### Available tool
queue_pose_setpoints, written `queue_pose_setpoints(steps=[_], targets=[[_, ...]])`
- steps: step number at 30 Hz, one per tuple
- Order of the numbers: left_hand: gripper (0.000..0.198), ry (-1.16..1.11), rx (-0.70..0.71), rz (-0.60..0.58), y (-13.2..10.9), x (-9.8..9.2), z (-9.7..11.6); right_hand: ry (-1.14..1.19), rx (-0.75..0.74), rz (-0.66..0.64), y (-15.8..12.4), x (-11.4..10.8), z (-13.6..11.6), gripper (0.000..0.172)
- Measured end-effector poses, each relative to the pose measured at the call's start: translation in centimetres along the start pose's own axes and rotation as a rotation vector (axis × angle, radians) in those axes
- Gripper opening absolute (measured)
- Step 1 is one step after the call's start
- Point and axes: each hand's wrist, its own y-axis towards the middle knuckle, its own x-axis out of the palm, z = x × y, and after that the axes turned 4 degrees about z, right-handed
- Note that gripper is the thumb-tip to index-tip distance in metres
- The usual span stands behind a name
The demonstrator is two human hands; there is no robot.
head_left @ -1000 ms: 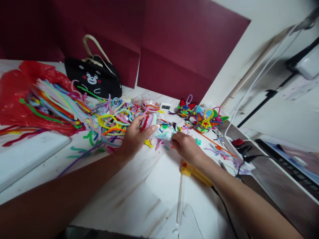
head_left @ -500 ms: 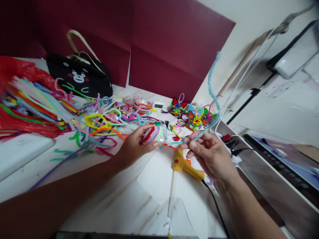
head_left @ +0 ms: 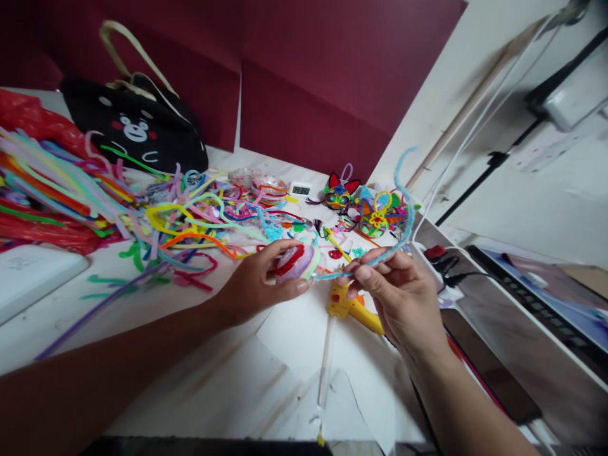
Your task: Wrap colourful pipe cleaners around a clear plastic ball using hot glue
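Observation:
My left hand (head_left: 259, 278) is closed around a rounded piece wrapped in striped pipe cleaner (head_left: 294, 263), with red, white, lilac and pale green bands. Between the thumb and fingers of my right hand (head_left: 392, 285) is a light blue pipe cleaner (head_left: 405, 190). One end of it reaches left to the edge of the striped piece; the other curves up and away in a hook. Whether that near end is fixed to the piece I cannot tell. Under my right hand lies a yellow glue gun (head_left: 351, 307), partly hidden, with a clear glue stick (head_left: 325, 367) at its back.
Loose pipe cleaners (head_left: 194, 215) heap across the left and back. Behind them stands a black bag (head_left: 137, 126). Colourful cat-like masks (head_left: 339, 192) and a small digital clock (head_left: 300, 189) sit at the back. A phone (head_left: 489, 367) lies at right, beside cables.
The blue pipe cleaner's free end has dropped and bent over to the right. The striped piece has turned slightly in my left hand. My view has shifted a little.

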Motion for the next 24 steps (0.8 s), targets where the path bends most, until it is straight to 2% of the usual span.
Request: queue_pose_setpoints(steps=[13,24], targets=[[0.064,0.121,0.035,0.005,-0.2,0.1,0.5,-0.082,-0.054,0.03,-0.1,0.5,0.1,0.01],[0.062,0.162,0.041,0.007,-0.2,0.0,0.3,-0.086,-0.002,0.064,-0.2,1.1,0.1,0.015]])
